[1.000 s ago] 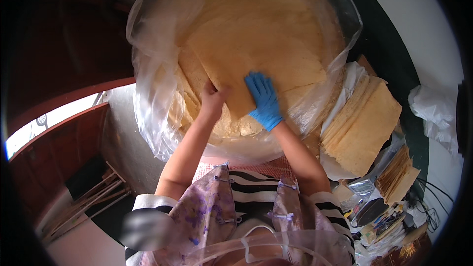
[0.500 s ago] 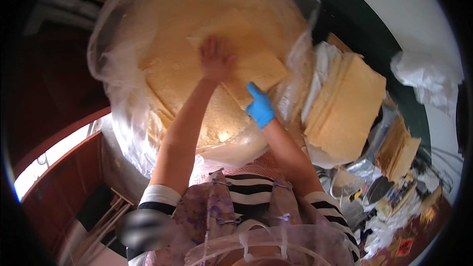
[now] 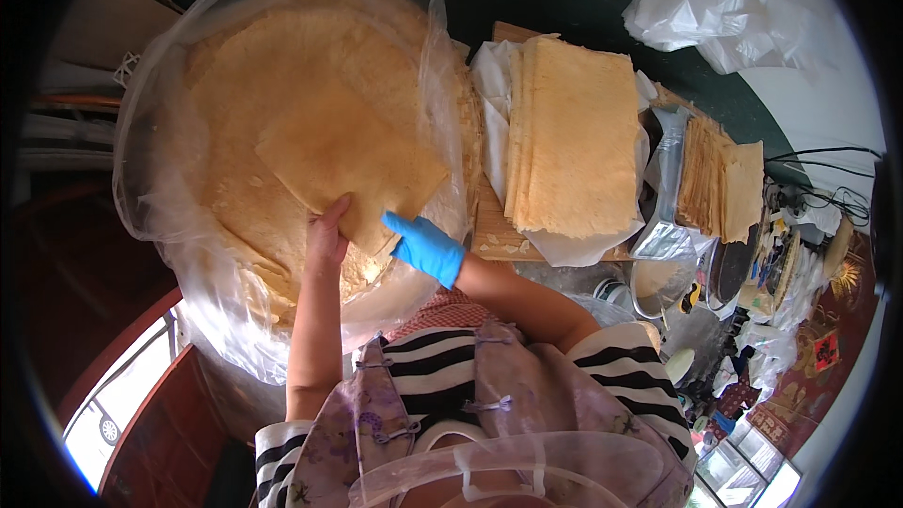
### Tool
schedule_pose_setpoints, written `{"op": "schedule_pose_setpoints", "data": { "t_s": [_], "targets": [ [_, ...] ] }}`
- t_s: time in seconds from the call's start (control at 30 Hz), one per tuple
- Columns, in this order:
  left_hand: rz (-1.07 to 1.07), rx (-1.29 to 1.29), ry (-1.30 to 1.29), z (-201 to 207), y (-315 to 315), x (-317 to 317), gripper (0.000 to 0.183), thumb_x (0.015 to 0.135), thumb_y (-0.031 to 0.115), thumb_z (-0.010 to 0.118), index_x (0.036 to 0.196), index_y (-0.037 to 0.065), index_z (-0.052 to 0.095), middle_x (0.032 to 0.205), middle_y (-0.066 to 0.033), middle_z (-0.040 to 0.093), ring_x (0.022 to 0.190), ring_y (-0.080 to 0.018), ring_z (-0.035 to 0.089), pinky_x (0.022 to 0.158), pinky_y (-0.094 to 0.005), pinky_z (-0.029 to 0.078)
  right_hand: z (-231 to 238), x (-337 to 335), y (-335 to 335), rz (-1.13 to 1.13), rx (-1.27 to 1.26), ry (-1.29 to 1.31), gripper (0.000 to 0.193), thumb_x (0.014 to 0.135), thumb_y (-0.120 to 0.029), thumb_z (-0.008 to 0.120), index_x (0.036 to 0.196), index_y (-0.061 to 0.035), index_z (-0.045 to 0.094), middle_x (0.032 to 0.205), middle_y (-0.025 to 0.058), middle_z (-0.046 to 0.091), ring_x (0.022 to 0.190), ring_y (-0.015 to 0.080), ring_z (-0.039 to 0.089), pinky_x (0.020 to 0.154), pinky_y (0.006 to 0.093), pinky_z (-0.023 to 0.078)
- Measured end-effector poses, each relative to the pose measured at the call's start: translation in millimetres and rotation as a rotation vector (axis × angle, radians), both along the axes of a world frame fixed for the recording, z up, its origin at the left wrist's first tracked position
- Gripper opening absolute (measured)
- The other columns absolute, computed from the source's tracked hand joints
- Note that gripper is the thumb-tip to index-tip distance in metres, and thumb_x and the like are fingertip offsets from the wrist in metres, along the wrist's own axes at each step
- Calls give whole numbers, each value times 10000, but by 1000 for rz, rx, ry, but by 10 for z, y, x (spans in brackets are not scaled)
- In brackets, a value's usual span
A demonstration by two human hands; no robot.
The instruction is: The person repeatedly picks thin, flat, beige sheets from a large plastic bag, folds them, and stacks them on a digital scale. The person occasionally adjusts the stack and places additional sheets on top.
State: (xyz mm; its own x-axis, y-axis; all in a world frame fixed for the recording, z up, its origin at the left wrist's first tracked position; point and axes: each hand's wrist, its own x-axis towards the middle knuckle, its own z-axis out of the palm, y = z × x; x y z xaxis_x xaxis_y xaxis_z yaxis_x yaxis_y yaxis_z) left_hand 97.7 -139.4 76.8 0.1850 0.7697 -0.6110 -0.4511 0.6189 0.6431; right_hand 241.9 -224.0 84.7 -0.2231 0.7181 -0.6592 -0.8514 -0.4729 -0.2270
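A thin, folded, golden-brown pancake sheet (image 3: pixel 348 155) lies at an angle over a wide stack of round pancakes (image 3: pixel 212 122). My bare left hand (image 3: pixel 328 230) pinches its near edge, the thumb on top and the other fingers mostly hidden beneath. On the right, my right hand (image 3: pixel 425 246), in a blue glove, holds the sheet's near right edge, with its thumb over the top. The far part of the sheet rests on or just above the stack; I cannot tell which. Clear plastic sheeting (image 3: pixel 235 320) wraps loosely round the stack.
Right of the stack, a pile of folded rectangular sheets (image 3: pixel 578 141) rests on white wrapping on a wooden board (image 3: pixel 489 226). Farther right stands a smaller sheet pile (image 3: pixel 720 183) beside cluttered containers. A crumpled white plastic bag (image 3: pixel 701 19) lies at the back right.
My left hand, earlier spread flat on the pancakes, has drawn back and now grips the folded sheet's near edge. My gloved right hand has closed on it too. The view has swung right.
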Motion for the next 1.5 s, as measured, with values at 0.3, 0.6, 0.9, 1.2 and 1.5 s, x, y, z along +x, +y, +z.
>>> {"op": "schedule_pose_setpoints", "data": {
  "t_s": [0.3, 0.6, 0.9, 1.2, 1.5],
  "targets": [
    [-339, 277, -295, 1379, -133, 637, 412, 764, -86, 641, 1150, 44, 577, 1069, -73, 625, 998, -201, 602, 875, -335, 492, 721, 1139, -951, 719, 524, -638, 527, 942, -284, 540, 1351, 22, 409, 1350, 137, 479, 1260, 228, 440, 1049, 363, 369],
    [-722, 31, -353, 927, -444, 2650, 533, 740, -52, 659, 1236, -6, 470, 1130, -118, 601, 1005, -215, 602, 850, -341, 511, 720, 1060, -1464, 652, 429, -421, 446, 949, -197, 527, 1346, -12, 447, 1354, 138, 485, 1258, 209, 444, 1082, 336, 318],
    [-868, 352, -24, 565, -385, 2705, 573, 687, 21, 672, 1223, -41, 480, 1077, -135, 616, 939, -191, 613, 815, -321, 504, 827, 1085, -1363, 852, 508, -583, 432, 928, -214, 545, 1316, -32, 493, 1308, 106, 541, 1176, 182, 510, 1013, 304, 384],
    [-516, 728, 511, 418, -181, 1538, 523, 737, 168, 734, 1203, 15, 551, 1107, -178, 628, 1003, -293, 606, 873, -364, 484, 1268, 797, -469, 1023, 801, -632, 308, 878, -126, 615, 1168, -24, 620, 1120, 113, 640, 960, 158, 613, 826, 296, 497],
    [-1127, 809, 1920, -123, 210, -1884, 275, 775, 129, 567, 1043, 118, 629, 988, -80, 639, 1035, -259, 572, 1029, -492, 296, 196, -827, 511, 1064, 1283, -1599, 540, 691, -274, 753, 1173, -85, 600, 1124, 127, 592, 1052, 295, 553, 929, 412, 430]
  ]
}}
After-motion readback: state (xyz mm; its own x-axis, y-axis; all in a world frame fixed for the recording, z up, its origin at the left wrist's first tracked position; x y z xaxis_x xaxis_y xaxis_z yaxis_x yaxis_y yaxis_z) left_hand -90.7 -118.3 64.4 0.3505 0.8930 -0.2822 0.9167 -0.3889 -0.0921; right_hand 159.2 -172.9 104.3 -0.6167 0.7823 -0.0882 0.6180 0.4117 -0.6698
